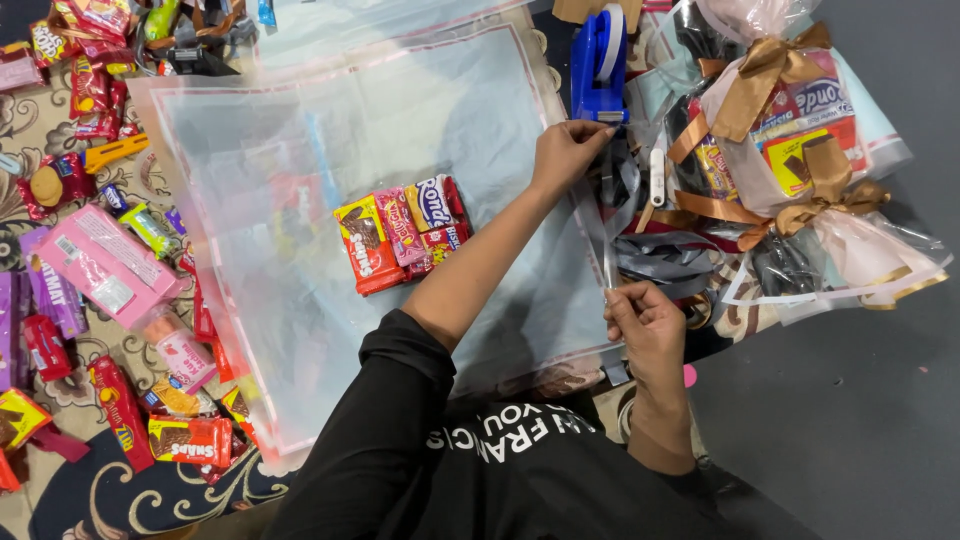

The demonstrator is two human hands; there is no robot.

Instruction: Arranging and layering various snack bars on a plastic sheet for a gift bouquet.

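A patterned carpet of cream, brown and dark blue scrollwork (110, 500) covers the left part of the grey floor (850, 420). A large translucent white wrapping sheet with a pink border (300, 300) lies spread flat on the carpet. Loose snack packets in red and yellow wrappers (185, 438) lie scattered on the carpet beside the sheet's left edge, along with a flat pink rectangular box (105, 265). On the grey floor at right rests a cellophane-wrapped gift bundle tied with bronze ribbon bows (790, 150).

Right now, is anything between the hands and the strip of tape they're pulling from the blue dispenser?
Nothing visible: the left hand and right hand both pinch the tape directly, beside the blue dispenser.
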